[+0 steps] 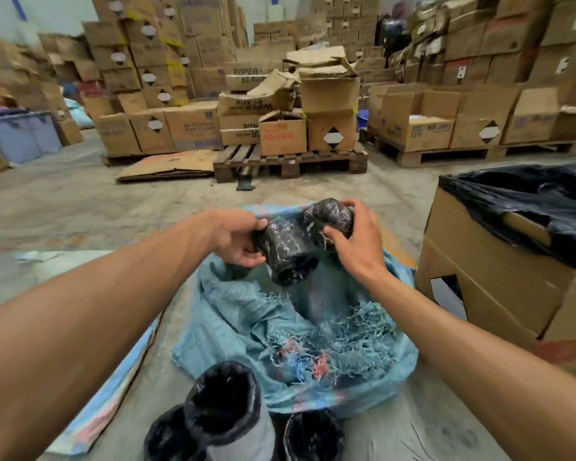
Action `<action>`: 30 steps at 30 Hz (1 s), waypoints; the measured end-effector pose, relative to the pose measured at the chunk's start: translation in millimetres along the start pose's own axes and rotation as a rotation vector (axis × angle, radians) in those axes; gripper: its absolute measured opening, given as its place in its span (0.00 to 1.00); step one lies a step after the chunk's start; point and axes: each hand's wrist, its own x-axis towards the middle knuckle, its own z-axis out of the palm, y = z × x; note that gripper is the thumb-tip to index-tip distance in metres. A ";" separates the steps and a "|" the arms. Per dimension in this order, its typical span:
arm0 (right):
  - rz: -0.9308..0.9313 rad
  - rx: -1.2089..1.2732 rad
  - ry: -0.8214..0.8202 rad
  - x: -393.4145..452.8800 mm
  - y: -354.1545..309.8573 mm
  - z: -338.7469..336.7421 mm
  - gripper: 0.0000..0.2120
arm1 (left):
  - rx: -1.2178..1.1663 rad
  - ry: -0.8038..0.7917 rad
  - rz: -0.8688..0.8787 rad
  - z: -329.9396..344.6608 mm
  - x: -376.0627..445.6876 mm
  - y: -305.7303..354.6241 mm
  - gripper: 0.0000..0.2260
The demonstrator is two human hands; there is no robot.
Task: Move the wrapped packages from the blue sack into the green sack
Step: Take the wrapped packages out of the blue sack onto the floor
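One camera only, riding on my head, looking forward and down along both forearms. My left hand (236,236) and right hand (353,241) sit close, mid-frame; beyond my grip, stacked brown cardboard boxes (187,94) fill the far view.

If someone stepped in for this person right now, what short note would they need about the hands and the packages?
Left hand grips one black wrapped package; right hand grips a second package. Both are held above the open blue-green woven sack on the floor. Three more black-wrapped rolls stand near the bottom edge. Which sack this is, and how many packages have moved, cannot be told. Left: place both held packages in the green sack.
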 end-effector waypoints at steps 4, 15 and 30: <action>0.071 -0.043 0.023 2.3 -14.1 -9.7 0.23 | 0.065 0.040 0.109 9.6 -29.1 3.9 0.15; 0.205 0.357 -0.474 -110.2 -70.9 -29.2 0.18 | -0.076 -0.081 0.329 -77.7 -154.2 -114.9 0.38; 0.312 -0.006 -1.239 -279.3 -37.3 -19.0 0.17 | 0.187 -0.090 -0.149 -82.4 -186.6 -337.0 0.38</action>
